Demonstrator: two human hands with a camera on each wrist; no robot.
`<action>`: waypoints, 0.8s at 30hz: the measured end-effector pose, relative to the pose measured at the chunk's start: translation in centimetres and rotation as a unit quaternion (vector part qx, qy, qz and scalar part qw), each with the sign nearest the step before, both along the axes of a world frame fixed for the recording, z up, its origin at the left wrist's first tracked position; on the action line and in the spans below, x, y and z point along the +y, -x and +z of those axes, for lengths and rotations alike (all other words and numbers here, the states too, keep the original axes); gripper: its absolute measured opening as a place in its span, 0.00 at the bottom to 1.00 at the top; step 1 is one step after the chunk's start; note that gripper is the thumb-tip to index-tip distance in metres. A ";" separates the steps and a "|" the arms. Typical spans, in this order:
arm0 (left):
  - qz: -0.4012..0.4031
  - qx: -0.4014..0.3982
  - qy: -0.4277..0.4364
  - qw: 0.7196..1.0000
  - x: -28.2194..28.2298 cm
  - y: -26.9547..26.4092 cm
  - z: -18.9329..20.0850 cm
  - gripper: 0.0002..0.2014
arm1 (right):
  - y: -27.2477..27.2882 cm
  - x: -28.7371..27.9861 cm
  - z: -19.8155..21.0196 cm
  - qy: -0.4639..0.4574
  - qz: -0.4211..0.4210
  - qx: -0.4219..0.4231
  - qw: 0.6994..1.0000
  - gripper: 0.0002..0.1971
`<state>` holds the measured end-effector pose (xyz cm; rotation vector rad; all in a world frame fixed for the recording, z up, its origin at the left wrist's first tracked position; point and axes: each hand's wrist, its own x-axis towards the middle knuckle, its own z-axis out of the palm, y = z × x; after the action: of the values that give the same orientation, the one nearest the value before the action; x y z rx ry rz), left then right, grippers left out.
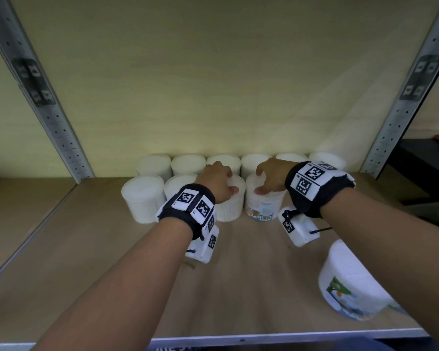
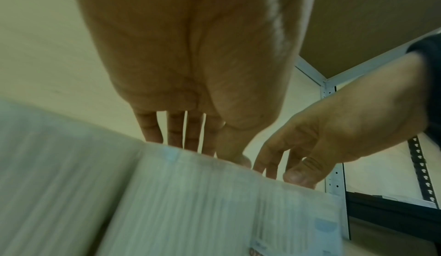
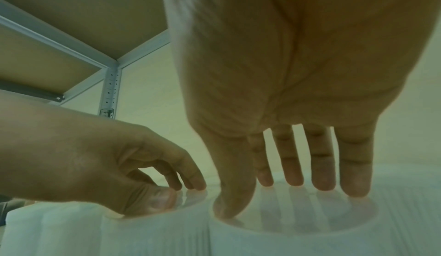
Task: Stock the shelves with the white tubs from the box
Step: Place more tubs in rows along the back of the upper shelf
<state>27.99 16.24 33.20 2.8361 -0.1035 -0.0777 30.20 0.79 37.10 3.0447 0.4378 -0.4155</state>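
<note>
Several white tubs stand in two rows at the back of the wooden shelf (image 1: 86, 274). My left hand (image 1: 219, 182) rests from above on a ribbed front-row tub (image 1: 230, 209), with thumb and bent fingertips touching its lid (image 3: 155, 222). My right hand (image 1: 266, 178) is on the neighbouring labelled tub (image 1: 262, 207). Its fingers (image 3: 319, 182) are nearly straight and their tips press on the clear lid (image 3: 298, 222). Neither hand wraps a tub's side. Another labelled tub (image 1: 350, 282) lies tilted near the front right edge, below my right forearm.
Perforated metal uprights (image 1: 36, 92) (image 1: 416, 92) frame the bay, and the board of the shelf above (image 3: 71, 14) sits overhead. A dark table (image 1: 421, 158) stands to the right beyond the rack. Bare shelf board lies in front of the rows.
</note>
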 end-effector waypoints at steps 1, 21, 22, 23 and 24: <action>0.000 0.000 0.001 1.000 0.0 0.0 0.0 0.26 | 0.0 0.0 0.0 0.000 0.002 0.003 1.000 0.33; 0.002 -0.012 0.008 1.000 0.0 0.1 -0.3 0.25 | 0.0 0.2 -0.4 0.006 -0.020 -0.030 0.999 0.33; 0.002 -0.012 0.008 1.000 0.0 0.1 -0.3 0.25 | 0.0 0.2 -0.7 0.011 -0.021 -0.028 0.999 0.33; 0.002 -0.013 0.008 1.000 0.0 0.1 -0.3 0.25 | -0.1 0.2 -1.0 0.015 -0.021 -0.030 0.999 0.33; 0.002 -0.013 0.008 1.000 0.0 0.1 -0.3 0.25 | 0.0 0.2 -1.1 0.017 -0.019 -0.032 0.999 0.33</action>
<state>27.88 16.22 32.90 2.8210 -0.1043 -0.0392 30.25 0.94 36.02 3.0267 0.3663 -0.3235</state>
